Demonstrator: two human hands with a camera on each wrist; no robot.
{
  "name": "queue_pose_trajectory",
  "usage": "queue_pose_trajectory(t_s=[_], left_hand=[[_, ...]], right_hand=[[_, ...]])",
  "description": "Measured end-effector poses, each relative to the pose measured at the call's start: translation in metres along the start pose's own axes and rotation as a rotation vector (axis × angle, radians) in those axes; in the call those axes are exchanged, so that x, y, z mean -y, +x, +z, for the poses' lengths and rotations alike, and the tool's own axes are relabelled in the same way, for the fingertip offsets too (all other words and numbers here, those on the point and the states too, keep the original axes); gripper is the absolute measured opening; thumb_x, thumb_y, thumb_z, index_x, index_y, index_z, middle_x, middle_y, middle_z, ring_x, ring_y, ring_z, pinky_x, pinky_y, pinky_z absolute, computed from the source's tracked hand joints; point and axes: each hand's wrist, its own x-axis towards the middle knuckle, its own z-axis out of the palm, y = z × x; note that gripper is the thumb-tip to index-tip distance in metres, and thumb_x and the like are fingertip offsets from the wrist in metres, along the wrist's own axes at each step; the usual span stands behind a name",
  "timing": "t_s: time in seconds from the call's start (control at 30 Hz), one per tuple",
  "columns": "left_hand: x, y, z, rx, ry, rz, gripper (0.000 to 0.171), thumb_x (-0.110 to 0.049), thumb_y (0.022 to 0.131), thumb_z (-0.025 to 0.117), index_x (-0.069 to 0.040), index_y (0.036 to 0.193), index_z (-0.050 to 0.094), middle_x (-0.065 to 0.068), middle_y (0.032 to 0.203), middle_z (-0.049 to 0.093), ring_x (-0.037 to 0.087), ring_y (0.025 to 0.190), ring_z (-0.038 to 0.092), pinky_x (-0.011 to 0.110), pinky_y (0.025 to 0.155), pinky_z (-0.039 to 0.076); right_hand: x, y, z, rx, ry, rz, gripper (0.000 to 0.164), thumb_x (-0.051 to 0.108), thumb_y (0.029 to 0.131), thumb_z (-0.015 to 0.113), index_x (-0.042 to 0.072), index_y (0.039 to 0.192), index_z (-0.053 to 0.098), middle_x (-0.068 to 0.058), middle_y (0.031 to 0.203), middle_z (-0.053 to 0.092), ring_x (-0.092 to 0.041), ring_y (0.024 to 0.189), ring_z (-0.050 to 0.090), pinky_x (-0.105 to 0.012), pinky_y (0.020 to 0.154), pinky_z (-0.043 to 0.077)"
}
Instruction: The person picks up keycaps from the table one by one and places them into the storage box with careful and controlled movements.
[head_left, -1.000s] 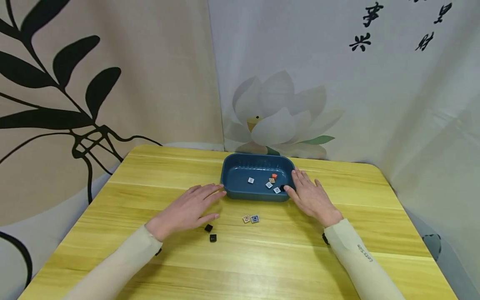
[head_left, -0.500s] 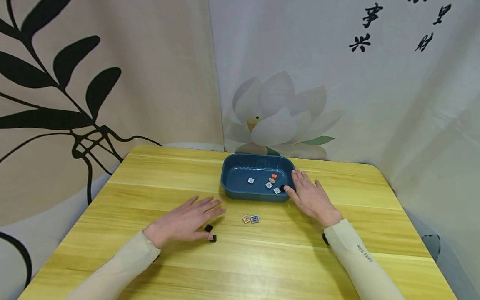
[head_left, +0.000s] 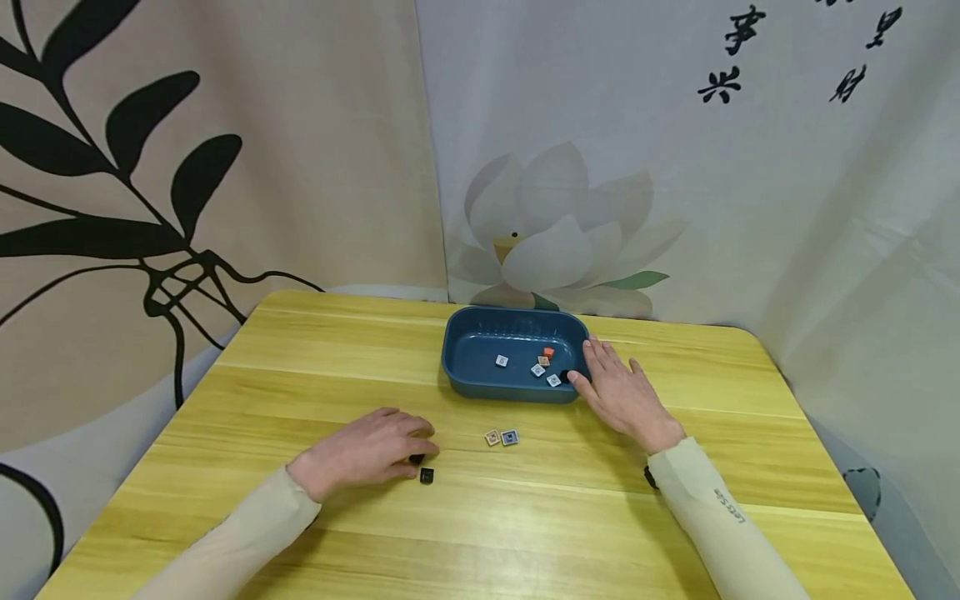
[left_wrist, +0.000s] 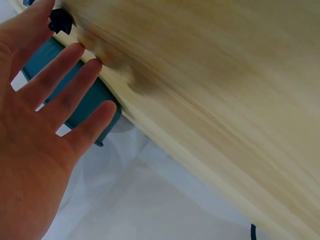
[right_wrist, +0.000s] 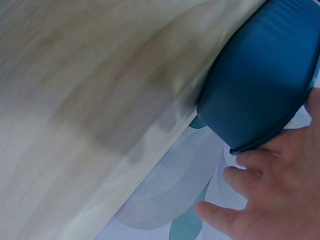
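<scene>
My left hand (head_left: pixel 367 450) is low over the table, left of centre. Its thumb and fingers close around a small black keycap (head_left: pixel 416 459), which also shows beside the thumb in the left wrist view as a black keycap (left_wrist: pixel 61 21). Just in front lies a second black keycap (head_left: pixel 427 476). My right hand (head_left: pixel 626 400) rests at the right end of a deep blue rectangular dish (head_left: pixel 480 390), fingers extended along the rim and thumb at its front corner. In the right wrist view, the fingers lie against the dish (right_wrist: pixel 255 85).
Inside the dish are several small square pieces, including an orange piece (head_left: pixel 549 352) and a white piece (head_left: pixel 502 361). A beige piece (head_left: pixel 492 437) and a blue-grey piece (head_left: pixel 510 437) lie on the wooden table (head_left: pixel 525 525). A printed curtain (head_left: pixel 337 167) hangs behind.
My left hand has moved from beside the dish's left end back toward the black keycaps, and its spread fingers have drawn in around one. My right hand has stayed put.
</scene>
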Motion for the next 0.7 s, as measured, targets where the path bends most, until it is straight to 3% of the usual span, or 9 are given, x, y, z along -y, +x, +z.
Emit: queue_pose_trajectory(t_s=[0.5,0.7], left_hand=[[0.0022,0.0009,0.0024,-0.083,0.050,0.042,0.009,-0.018,0.089,0.083,-0.021,0.097,0.079,-0.008,0.093,0.066,0.011,0.085,0.062,0.037,0.086,0.055],[0.0030,0.0031,0.0029,-0.157,0.092,0.070,0.010,-0.015,0.088,0.084,-0.019,0.095,0.079,-0.005,0.093,0.068,0.011,0.085,0.064,0.038,0.087,0.056]], right_hand=[[0.0007,0.0008,-0.0006,0.033,0.017,0.022,0.082,0.060,0.110,0.023,0.000,0.164,0.014,-0.017,0.172,0.010,-0.038,0.158,0.012,-0.069,0.120,0.014],[0.0000,0.0010,0.0003,0.027,0.019,0.020,0.085,0.063,0.108,0.020,0.000,0.164,0.014,-0.017,0.172,0.010,-0.038,0.158,0.012,-0.069,0.120,0.014]])
